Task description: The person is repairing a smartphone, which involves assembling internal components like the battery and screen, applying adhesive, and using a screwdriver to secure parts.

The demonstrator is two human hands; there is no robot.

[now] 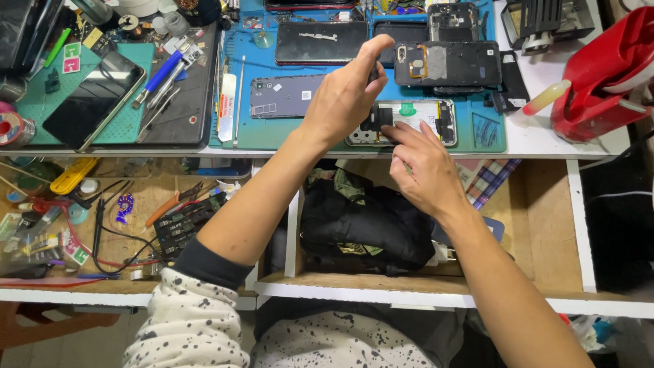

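the left hand (344, 95) is raised above the near edge of the counter (545, 140), forefinger and thumb stretched forward and apart, the other fingers curled loosely, pinching nothing. the right hand (422, 170) lies lower, palm down over the same near edge, its fingers (397, 133) pointing forward and left, tips pressed downward. both forearms reach up from the bottom, the left sleeve pushed back near the elbow.

Left end of the opened phone (415, 121) hidden behind the left hand (344, 99), its near edge covered by the right hand (422, 170), red container (599, 75) at 2 o'clock cut by the frame edge, parts in the drawer (88, 218) at 8 o'clock too small to be told
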